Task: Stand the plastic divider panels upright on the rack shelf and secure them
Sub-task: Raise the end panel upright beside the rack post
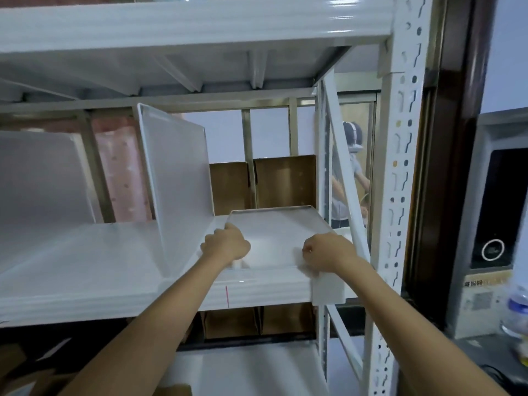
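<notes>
A translucent plastic divider panel [278, 230] lies flat on the right part of the white rack shelf [85, 270]. My left hand [225, 245] grips the panel's left edge near the front. My right hand [328, 252] grips its front right corner, above a white clip piece [327, 290] that hangs over the shelf's front lip. Another divider panel [177, 178] stands upright, slightly tilted, just left of my left hand. A third panel [43, 181] stands further left.
The rack's perforated white upright [400, 167] and a diagonal brace [343, 167] bound the right side. Brown cardboard boxes [285, 184] stand behind the shelf. Another person [351, 172] is seen beyond the rack. A plastic bottle [517, 310] stands at the far right.
</notes>
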